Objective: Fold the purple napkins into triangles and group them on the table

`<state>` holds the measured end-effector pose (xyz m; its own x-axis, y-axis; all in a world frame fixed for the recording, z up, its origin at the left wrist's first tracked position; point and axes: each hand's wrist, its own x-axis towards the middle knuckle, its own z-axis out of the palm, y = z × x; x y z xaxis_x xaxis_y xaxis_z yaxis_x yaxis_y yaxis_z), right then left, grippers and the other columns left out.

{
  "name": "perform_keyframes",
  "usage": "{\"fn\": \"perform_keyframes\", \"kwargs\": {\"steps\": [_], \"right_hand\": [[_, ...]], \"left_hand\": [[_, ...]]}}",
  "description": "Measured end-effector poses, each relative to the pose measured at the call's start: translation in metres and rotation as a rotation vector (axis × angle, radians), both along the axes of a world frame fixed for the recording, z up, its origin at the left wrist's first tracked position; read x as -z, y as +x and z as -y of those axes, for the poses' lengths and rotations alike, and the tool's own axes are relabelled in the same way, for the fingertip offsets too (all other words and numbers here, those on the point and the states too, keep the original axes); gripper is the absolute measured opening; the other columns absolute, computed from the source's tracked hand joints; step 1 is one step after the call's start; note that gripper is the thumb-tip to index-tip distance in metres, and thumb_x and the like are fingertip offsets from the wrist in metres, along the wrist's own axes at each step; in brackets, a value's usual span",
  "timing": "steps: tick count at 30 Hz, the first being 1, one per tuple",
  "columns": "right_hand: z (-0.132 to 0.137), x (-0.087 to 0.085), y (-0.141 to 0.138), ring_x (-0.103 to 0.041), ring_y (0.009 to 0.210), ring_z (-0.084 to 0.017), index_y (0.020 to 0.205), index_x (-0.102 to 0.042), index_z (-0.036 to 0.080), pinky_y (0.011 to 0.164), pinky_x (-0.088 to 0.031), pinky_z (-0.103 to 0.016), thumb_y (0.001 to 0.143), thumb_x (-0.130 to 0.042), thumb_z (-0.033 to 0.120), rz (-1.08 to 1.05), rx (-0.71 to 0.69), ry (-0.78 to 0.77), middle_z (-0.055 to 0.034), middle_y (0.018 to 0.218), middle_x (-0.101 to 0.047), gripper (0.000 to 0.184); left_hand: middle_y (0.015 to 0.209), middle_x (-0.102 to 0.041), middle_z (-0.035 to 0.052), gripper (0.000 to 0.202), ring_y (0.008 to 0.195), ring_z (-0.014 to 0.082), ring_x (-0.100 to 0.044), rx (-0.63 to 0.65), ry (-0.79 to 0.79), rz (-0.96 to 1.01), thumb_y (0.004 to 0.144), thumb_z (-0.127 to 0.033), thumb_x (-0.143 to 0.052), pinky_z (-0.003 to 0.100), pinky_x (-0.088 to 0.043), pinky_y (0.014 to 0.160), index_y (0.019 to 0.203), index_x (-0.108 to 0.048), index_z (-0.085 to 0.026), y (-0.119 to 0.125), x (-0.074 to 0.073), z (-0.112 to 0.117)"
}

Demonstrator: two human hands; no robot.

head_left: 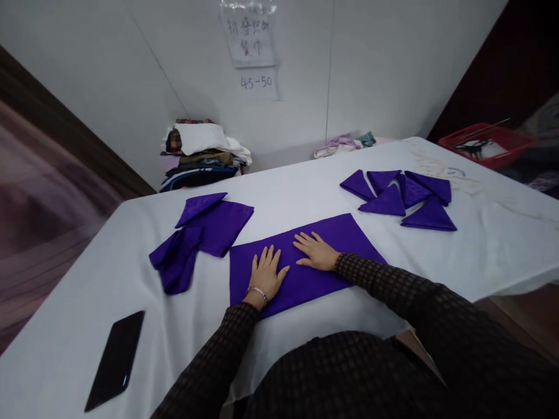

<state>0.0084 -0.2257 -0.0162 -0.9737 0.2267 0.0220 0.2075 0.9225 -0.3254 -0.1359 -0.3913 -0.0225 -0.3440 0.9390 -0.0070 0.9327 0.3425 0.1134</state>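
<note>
A purple cloth folded into a long rectangle (345,235) lies flat on the white table (305,186) in front of me. My left hand (265,274) rests palm down on its left half, fingers spread. My right hand (315,252) lies flat on the middle of the cloth, fingers stretched toward the left. Neither hand holds anything. A loose heap of unfolded purple cloths (198,235) sits to the left of the rectangle. Several purple cloths folded into triangles (399,198) lie at the right rear.
A black phone (116,359) lies near the table's front left edge. A pile of folded clothes (203,154) stands against the wall behind the table. A red basket (489,142) is at the far right. Paper notes (251,46) hang on the wall.
</note>
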Motion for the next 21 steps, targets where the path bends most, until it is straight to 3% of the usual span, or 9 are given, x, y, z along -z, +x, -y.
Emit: {"fn": "perform_keyframes", "kwargs": {"steps": [2, 5, 7, 9, 13, 15, 18, 21], "right_hand": [[-0.03, -0.002, 0.017, -0.021, 0.138, -0.028, 0.14, -0.036, 0.013, 0.111, -0.01, -0.049, 0.09, -0.038, 0.055, 0.01, 0.076, 0.022, -0.0123, 0.149, -0.028, 0.066], [-0.074, -0.01, 0.053, -0.023, 0.136, -0.033, 0.139, -0.036, 0.008, 0.107, -0.014, -0.057, 0.092, -0.035, 0.051, 0.041, 0.295, 0.036, -0.0209, 0.147, -0.03, 0.064], [-0.083, -0.016, 0.072, -0.02, 0.137, -0.036, 0.139, -0.034, 0.004, 0.105, -0.013, -0.061, 0.093, -0.032, 0.049, 0.038, 0.449, 0.051, -0.0257, 0.146, -0.027, 0.065], [-0.065, -0.019, 0.081, -0.015, 0.138, -0.036, 0.141, -0.031, 0.004, 0.106, -0.011, -0.06, 0.092, -0.032, 0.051, 0.021, 0.463, 0.059, -0.025, 0.148, -0.023, 0.067], [0.014, -0.01, 0.077, -0.018, 0.139, -0.025, 0.143, -0.032, 0.021, 0.112, -0.013, -0.044, 0.084, -0.04, 0.064, 0.01, 0.191, 0.023, -0.0089, 0.15, -0.027, 0.074], [0.04, -0.002, 0.077, -0.018, 0.14, -0.024, 0.145, -0.026, 0.028, 0.113, -0.012, -0.044, 0.083, -0.036, 0.067, 0.003, 0.09, 0.014, -0.0036, 0.151, -0.024, 0.074], [0.032, 0.007, 0.1, -0.019, 0.139, -0.024, 0.145, -0.026, 0.034, 0.113, -0.013, -0.045, 0.083, -0.033, 0.068, 0.031, 0.215, 0.059, -0.0003, 0.151, -0.023, 0.07], [-0.009, 0.01, 0.15, -0.021, 0.138, -0.031, 0.145, -0.029, 0.021, 0.108, -0.016, -0.057, 0.088, -0.029, 0.06, 0.055, 0.411, 0.106, -0.0137, 0.15, -0.025, 0.069]], "left_hand": [[0.15, -0.028, 0.0094, 0.059, 0.139, 0.0265, -0.02, 0.001, 0.002, -0.011, 0.091, -0.051, -0.031, 0.051, -0.018, 0.112, 0.139, -0.037, -0.018, -0.003, 0.001, 0.0], [0.15, -0.028, 0.0086, 0.059, 0.139, 0.0263, -0.02, 0.001, 0.009, -0.018, 0.091, -0.051, -0.031, 0.051, -0.018, 0.112, 0.14, -0.037, -0.019, -0.003, 0.0, 0.0], [0.15, -0.028, 0.0087, 0.059, 0.139, 0.0263, -0.02, 0.001, 0.011, -0.017, 0.091, -0.051, -0.031, 0.051, -0.018, 0.111, 0.14, -0.037, -0.02, -0.002, 0.001, 0.0], [0.15, -0.029, 0.0089, 0.059, 0.139, 0.0263, -0.02, 0.002, 0.014, -0.015, 0.09, -0.051, -0.031, 0.051, -0.018, 0.111, 0.14, -0.037, -0.02, -0.002, 0.001, 0.0], [0.15, -0.029, 0.0088, 0.058, 0.139, 0.0267, -0.021, 0.003, 0.024, -0.015, 0.09, -0.051, -0.032, 0.051, -0.018, 0.111, 0.139, -0.039, -0.021, -0.004, 0.002, -0.001], [0.149, -0.03, 0.0089, 0.058, 0.139, 0.0269, -0.021, 0.001, 0.026, -0.015, 0.09, -0.051, -0.032, 0.051, -0.019, 0.111, 0.139, -0.039, -0.021, -0.005, 0.002, -0.002], [0.149, -0.03, 0.009, 0.058, 0.139, 0.0267, -0.022, -0.002, 0.028, -0.017, 0.09, -0.051, -0.032, 0.05, -0.019, 0.111, 0.139, -0.039, -0.02, -0.003, 0.001, -0.002], [0.149, -0.03, 0.0094, 0.058, 0.139, 0.0264, -0.021, 0.002, 0.033, -0.016, 0.09, -0.05, -0.033, 0.05, -0.019, 0.111, 0.139, -0.039, -0.019, -0.002, 0.001, -0.002]]}}
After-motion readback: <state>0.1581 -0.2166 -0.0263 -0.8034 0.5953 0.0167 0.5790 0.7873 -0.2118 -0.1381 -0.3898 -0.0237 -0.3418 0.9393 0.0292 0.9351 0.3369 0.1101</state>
